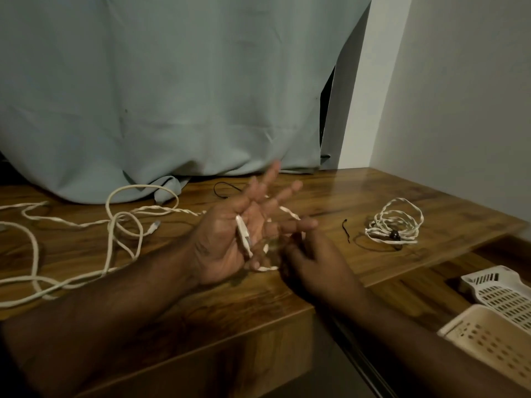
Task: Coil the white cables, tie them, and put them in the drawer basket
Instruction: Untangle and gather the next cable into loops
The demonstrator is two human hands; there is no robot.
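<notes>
My left hand [230, 239] is palm up over the table's middle, fingers spread. Its thumb pins the white plug end [243, 236] of a twisted white cable against the palm. The cable [288, 214] loops round the outstretched fingers. My right hand [310, 254] is just right of it, fingers curled on the same cable near the loop's lower part [267, 268]. The rest of this cable [161, 209] trails left across the table. A coiled white cable [396, 225], bound with a dark tie, lies at the right. The cream drawer basket [482, 340] sits at lower right.
Loose white cables [115, 234] sprawl over the left of the wooden table [344, 191]. A short black tie [346, 231] lies beside the coiled cable; another thin black tie [227, 186] lies near the curtain [172, 96]. A second perforated basket [500, 291] stands behind the first.
</notes>
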